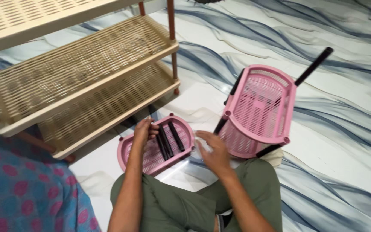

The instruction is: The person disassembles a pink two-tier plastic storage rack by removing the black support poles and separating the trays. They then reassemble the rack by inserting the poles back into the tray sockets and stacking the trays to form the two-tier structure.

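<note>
A loose pink plastic shelf tray [181, 129] lies flat on the floor in front of my knees, with several black rods [168, 138] lying in it. My left hand [144, 129] reaches into this tray, fingers curled at the upper ends of the rods. My right hand [213, 150] hovers open, fingers spread, between the tray and a partly built pink rack [260, 109]. That rack lies tilted on its side, two pink trays joined by black poles [313, 66].
A cream slatted shelf unit [82, 77] with brown posts stands at the left on the marbled white and blue floor [340, 129]. A blue cloth with pink dots [22, 189] lies at bottom left. My green trouser legs [181, 206] fill the bottom centre.
</note>
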